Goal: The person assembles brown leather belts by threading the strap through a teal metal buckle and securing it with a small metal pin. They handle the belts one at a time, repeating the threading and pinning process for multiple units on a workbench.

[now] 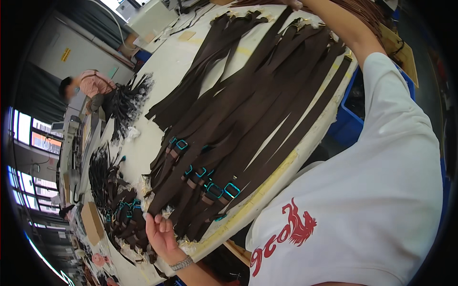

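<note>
A long dark brown strap (268,44) runs across a heap of similar flat straps (248,109). Its near end is pinched between the thumb and fingers of my left hand (162,236), which wears a metal-band watch. My right hand (295,4), partly cut off at the upper edge, closes on the strap's other end. Several rectangular buckles (232,190) with blue-green edges sit on straps in the heap, close to my left hand. Small clear wrapping covers some of the far strap ends.
The straps lie on a pale table (171,71) with a rounded, yellow-taped edge. Black bundled straps (129,102) and a pile of buckled straps (124,209) lie at the left. A co-worker (95,86) bends over the table there. Blue crates (348,114) stand below at right.
</note>
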Action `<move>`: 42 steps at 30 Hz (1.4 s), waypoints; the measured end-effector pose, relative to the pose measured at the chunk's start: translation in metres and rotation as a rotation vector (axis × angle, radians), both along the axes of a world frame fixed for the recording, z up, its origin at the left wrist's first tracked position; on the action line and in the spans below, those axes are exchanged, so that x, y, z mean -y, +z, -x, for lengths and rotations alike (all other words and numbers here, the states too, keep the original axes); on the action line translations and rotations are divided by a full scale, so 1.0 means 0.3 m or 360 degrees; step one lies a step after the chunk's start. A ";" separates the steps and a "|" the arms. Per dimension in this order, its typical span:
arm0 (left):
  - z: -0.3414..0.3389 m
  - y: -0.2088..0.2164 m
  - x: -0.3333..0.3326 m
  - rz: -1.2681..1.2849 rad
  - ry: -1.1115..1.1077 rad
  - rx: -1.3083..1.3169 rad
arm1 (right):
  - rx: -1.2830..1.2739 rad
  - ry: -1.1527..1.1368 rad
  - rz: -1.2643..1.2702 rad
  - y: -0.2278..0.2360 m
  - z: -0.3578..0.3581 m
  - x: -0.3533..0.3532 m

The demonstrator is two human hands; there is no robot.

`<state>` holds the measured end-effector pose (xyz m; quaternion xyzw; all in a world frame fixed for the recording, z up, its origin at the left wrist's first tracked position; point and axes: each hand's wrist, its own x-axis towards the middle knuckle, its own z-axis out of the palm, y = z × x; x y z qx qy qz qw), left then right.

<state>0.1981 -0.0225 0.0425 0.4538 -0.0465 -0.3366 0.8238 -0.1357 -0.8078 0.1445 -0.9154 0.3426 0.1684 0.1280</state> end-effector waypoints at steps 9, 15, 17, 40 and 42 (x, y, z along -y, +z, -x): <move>0.280 0.048 0.331 -0.0061 -0.0516 0.0593 | 0.1092 0.1327 -0.1210 -0.158 -0.514 -1.305; 0.025 0.064 0.005 -0.1217 -0.0197 0.1819 | 0.0369 0.1134 -0.2550 -0.332 -0.539 -1.611; -0.157 0.025 -0.219 -0.2072 0.0101 0.2790 | 0.0295 0.1121 -0.2781 -0.337 -0.512 -1.637; -0.044 0.610 -0.437 -0.1334 0.0260 0.1648 | 0.0610 0.0653 -0.2541 -0.369 -0.351 -1.620; 0.134 0.465 -0.345 -0.1100 0.0039 0.1414 | 0.0645 0.0681 -0.2614 -0.373 -0.353 -1.656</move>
